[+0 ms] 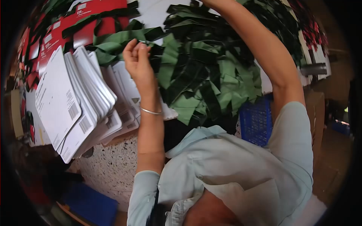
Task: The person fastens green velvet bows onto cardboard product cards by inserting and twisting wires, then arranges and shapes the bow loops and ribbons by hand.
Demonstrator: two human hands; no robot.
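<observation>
My left hand [137,56] is raised at the left of the pile, its fingers curled in toward the thumb. What it holds, if anything, is too small or hidden to make out. Just behind the fingertips lies a green fabric strip [113,38]. My right arm stretches over the pile to the top edge, and the hand itself is outside the picture. Between the two arms spreads a large heap of dark and light green velvety strips [205,67]. Left of my left forearm, a stack of white printed cards with barcodes [56,101] leans over the table edge.
Red printed cards [81,22] with green strips across them lie at the upper left. A blue plastic crate [256,122] stands below the table by my right elbow. A dark cylinder [313,69] sits at the right edge. Speckled floor [109,169] shows below the cards.
</observation>
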